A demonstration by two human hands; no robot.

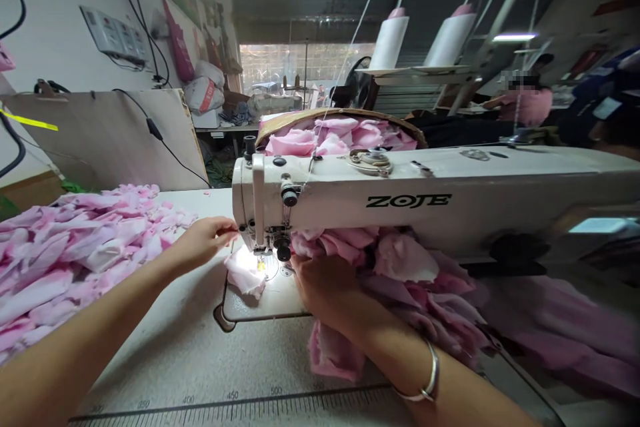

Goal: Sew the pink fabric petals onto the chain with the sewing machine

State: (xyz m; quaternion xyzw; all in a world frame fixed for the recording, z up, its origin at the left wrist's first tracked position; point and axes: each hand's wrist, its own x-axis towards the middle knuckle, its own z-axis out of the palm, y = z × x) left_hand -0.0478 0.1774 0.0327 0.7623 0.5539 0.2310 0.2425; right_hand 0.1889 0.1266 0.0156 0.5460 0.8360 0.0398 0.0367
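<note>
A small pale pink fabric piece [246,275] lies under the lit needle area of a white sewing machine [340,197]. My left hand [210,241] is beside the left end of the machine head, fingers curled together. What they hold, if anything, is hidden. Under the machine arm, my right hand [327,283] is closed at a bunch of pink fabric pieces [405,260], just right of the needle plate [270,303]. Its fingertips are partly hidden by the cloth. A silver bangle [433,373] circles my right wrist.
A large heap of pink fabric pieces [90,247] covers the table's left side. Behind the machine stands a round basket [425,137] with more pieces. Thread cones [390,40] stand above. A printed ruler [230,407] runs along the front edge. A person in pink [530,103] sits far right.
</note>
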